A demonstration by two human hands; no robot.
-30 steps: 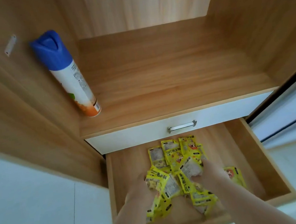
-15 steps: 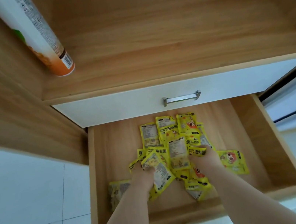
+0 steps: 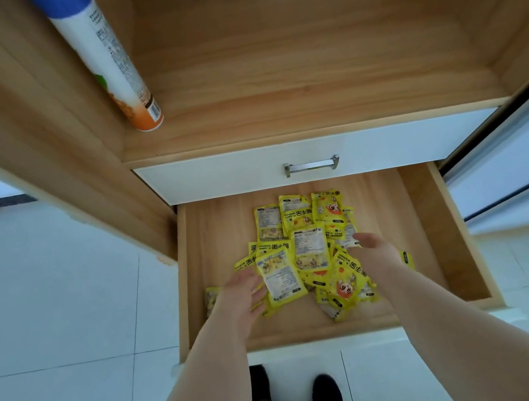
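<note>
Yellow sachets (image 3: pixel 309 252): loose overlapping pile, mid-drawer toward the back edge; one stray sachet (image 3: pixel 212 298) apart near the left wall.

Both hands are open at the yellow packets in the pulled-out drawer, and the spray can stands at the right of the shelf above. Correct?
No. In the head view the spray can stands at the left of the shelf, not the right. The left hand and right hand are indeed open at the yellow packets in the pulled-out drawer.
</note>
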